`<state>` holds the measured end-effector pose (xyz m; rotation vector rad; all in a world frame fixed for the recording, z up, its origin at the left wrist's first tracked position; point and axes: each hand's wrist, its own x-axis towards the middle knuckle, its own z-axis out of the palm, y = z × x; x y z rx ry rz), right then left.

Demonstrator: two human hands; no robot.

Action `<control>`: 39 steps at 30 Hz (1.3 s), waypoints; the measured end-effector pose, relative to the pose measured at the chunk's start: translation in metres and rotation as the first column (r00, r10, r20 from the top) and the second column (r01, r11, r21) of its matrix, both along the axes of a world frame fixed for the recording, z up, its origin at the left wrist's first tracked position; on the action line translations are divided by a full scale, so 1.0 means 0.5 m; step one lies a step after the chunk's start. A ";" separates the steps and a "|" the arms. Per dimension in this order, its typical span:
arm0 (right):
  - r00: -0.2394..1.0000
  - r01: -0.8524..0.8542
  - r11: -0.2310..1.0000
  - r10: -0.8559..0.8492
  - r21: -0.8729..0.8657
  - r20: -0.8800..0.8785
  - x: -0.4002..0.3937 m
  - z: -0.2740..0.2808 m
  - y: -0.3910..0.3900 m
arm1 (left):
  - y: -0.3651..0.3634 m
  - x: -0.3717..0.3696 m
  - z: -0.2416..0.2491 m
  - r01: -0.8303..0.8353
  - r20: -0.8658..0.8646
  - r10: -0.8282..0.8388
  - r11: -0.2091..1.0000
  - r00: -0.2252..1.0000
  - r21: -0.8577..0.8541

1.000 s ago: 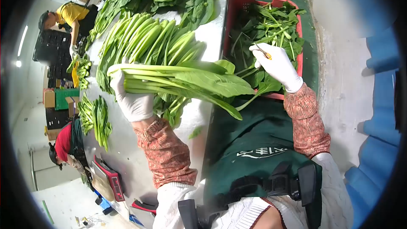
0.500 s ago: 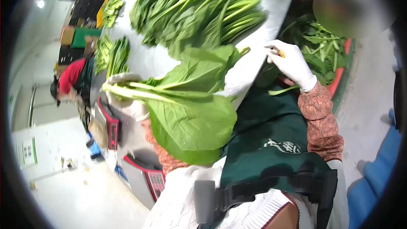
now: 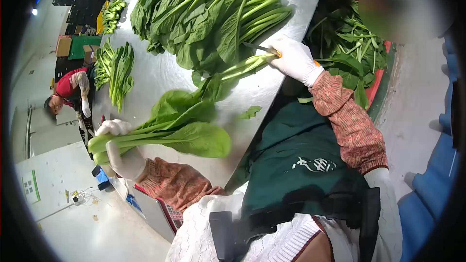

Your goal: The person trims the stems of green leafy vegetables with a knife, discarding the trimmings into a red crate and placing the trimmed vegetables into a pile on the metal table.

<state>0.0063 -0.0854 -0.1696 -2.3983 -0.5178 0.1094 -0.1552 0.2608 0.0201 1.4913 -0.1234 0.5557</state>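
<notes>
White-gloved, my left hand (image 3: 124, 153) is wrapped round the pale stems of a leafy green bunch (image 3: 194, 138), whose broad leaves point right over the metal table. My right hand (image 3: 296, 60), also gloved, is closed on a small knife (image 3: 259, 47) with an orange handle; its blade points left. Thin stems of another leafy green (image 3: 242, 68) run to the fingers of that hand, their leaves hanging down to the left. A large pile of leafy greens (image 3: 208, 14) lies just beyond, on the metal table (image 3: 155, 75). A torn leaf piece (image 3: 250, 112) lies near the table's edge.
Right of the table stands a red crate (image 3: 377, 90) with loose leaves and stems. Smaller bunches of greens (image 3: 116, 73) lie at the table's far left. A red-edged scale (image 3: 170, 216) is beside my left forearm. A person in a red top (image 3: 68, 85) stands beyond.
My left hand has moved down and left with its bunch. My right hand has come from above the crate to the table edge and now holds stems along with the knife.
</notes>
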 end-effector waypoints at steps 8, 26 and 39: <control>0.860 0.308 0.662 0.114 0.683 -0.498 -0.030 0.111 -0.122 | -0.103 0.038 0.009 -0.188 -0.120 0.277 0.856 0.953 0.482; 0.923 0.245 0.945 -0.296 0.217 0.246 0.169 0.054 -0.117 | -0.164 0.076 0.001 -0.174 -0.190 0.316 0.830 0.930 0.530; 0.998 0.006 0.769 0.035 0.639 -0.052 0.133 0.123 -0.158 | -0.198 0.094 -0.014 -0.110 -0.233 0.294 0.807 0.927 0.581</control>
